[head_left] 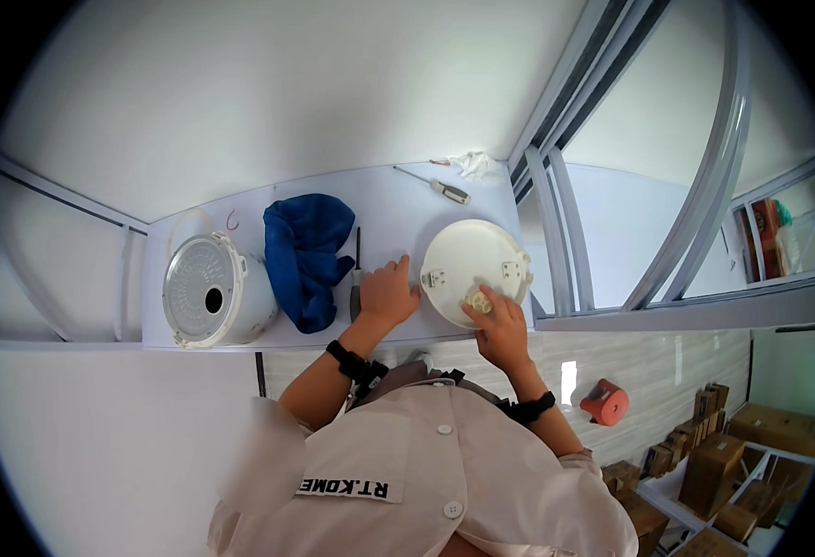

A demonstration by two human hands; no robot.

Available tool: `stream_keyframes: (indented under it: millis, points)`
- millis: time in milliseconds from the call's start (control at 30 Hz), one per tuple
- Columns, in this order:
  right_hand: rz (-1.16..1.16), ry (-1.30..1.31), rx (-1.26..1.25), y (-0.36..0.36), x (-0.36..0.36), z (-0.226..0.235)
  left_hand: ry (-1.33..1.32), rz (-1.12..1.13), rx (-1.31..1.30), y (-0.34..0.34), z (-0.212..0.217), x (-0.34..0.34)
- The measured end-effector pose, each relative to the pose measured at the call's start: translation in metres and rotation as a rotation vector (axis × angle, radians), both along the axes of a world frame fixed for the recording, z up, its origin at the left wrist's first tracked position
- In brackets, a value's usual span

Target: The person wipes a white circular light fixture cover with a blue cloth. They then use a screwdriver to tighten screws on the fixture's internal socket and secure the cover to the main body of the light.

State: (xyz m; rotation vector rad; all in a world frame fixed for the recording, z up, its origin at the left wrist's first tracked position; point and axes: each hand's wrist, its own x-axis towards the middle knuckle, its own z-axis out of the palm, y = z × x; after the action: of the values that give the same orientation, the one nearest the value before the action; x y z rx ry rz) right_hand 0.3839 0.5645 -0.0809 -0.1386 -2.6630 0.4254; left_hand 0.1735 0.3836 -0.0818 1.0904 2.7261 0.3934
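Observation:
A round white appliance lid [468,255] lies flat on the white table [389,209]. My right hand [500,327] is at its near edge, with the fingertips pinching a small pale yellow round part [479,300] that sits on the lid. My left hand [387,293] rests on the table just left of the lid, its fingers curled under and nothing visible in them. A dark-handled screwdriver [355,278] lies right beside my left hand. Both wrists wear black bands.
A white cooker body [211,290] lies on its side at the table's left, with a blue cloth [305,252] next to it. A second screwdriver [445,188] and crumpled white paper [474,165] are at the far edge. A red object [604,402] and cardboard boxes [714,459] sit lower right.

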Motion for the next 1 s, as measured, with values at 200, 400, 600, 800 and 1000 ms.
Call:
stream_keyframes:
  millis: [200, 400, 600, 800, 1000]
  points:
    - [0.096, -0.022, -0.128, -0.002, -0.004, 0.022, -0.165, 0.014, 0.175, -0.01, -0.009, 0.002]
    - [0.079, -0.057, -0.231, -0.004, -0.011, 0.006, -0.379, 0.104, 0.227, -0.01, 0.015, 0.011]
    - [-0.092, -0.004, -0.134, -0.011, -0.021, -0.001, -0.401, 0.097, 0.31, -0.014, -0.002, 0.016]
    - [-0.17, -0.083, -0.048, -0.014, -0.024, -0.003, -0.487, 0.068, 0.34, -0.017, -0.008, 0.018]
    - [-0.044, -0.08, -0.098, -0.012, -0.027, -0.008, -0.517, 0.088, 0.323, -0.017, -0.01, 0.021]
